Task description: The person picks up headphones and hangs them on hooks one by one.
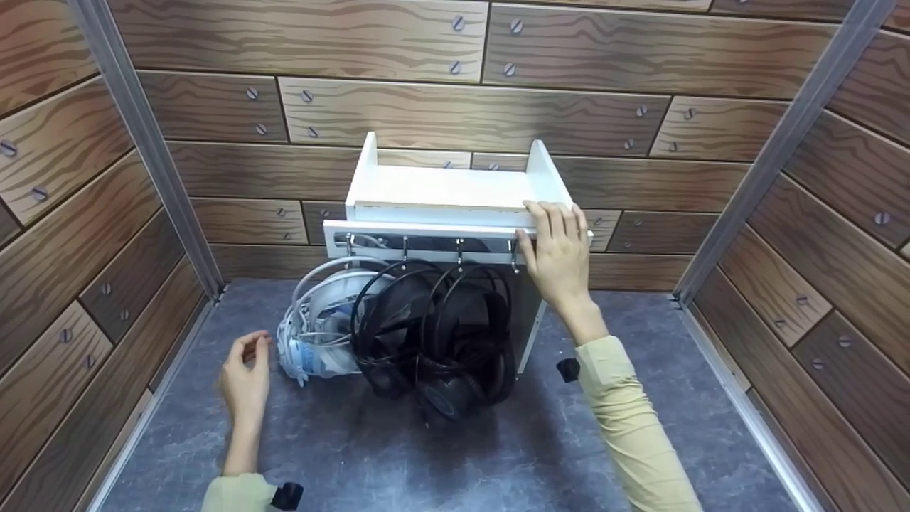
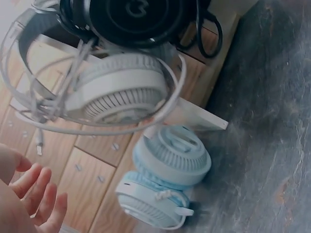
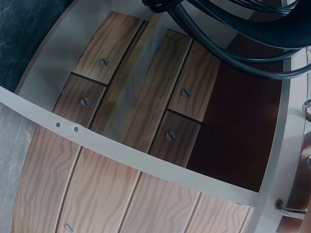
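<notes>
Several headsets hang from metal hooks on the front rail (image 1: 426, 240) of a small white shelf unit (image 1: 448, 186). At the left is a white headset (image 1: 334, 284) with looped cable; two black headsets (image 1: 466, 320) hang beside it. My left hand (image 1: 245, 377) is held left of the white headset, fingers loosely bent and holding nothing. In the left wrist view, a white cable's plug (image 2: 40, 148) dangles above those fingers, and a light-blue headset (image 2: 172, 158) shows lower down. My right hand (image 1: 558, 259) rests over the rail's right end, fingers extended on top, thumb against the front.
The unit stands on a dark grey marbled floor (image 1: 327, 455) against a wood-patterned back wall (image 1: 398, 43). Similar side walls, edged with metal strips, close in left and right. A white side panel (image 3: 121, 160) and a black cable (image 3: 233, 63) show in the right wrist view.
</notes>
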A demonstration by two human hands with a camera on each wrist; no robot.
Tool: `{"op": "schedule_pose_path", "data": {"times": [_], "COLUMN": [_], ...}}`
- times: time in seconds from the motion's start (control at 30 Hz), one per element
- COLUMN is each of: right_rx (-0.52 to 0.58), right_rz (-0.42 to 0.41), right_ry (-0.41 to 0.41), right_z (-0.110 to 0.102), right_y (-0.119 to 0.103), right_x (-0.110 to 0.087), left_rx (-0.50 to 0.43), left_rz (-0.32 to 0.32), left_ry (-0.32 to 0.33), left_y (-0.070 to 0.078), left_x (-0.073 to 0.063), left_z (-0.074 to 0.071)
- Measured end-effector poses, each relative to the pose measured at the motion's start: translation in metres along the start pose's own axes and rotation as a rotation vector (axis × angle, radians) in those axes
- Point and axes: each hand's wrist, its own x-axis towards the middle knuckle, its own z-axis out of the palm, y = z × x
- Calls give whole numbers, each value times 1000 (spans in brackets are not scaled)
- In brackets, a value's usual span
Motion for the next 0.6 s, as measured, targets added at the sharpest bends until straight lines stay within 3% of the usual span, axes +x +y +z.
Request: {"op": "schedule_pose_path", "data": {"times": [0.1, 0.2, 0.4, 0.6], "right_rx": [-1, -5, -18, -23], "right_rz": [2, 0, -3, 2], "right_ry": [7, 10, 5, -3], "right_z": [-1, -2, -1, -2], "right_y": [1, 1, -1, -2], "right_x": [-1, -1, 0, 0], "left_rx": [28, 91, 260, 244], "left_rz": [-52, -111, -170, -282], "left_ry": [-20, -80, -298, -467], "left_y": [-6, -14, -31, -50], "left_x": [8, 15, 24, 35], "left_z": [8, 14, 23, 38]}}
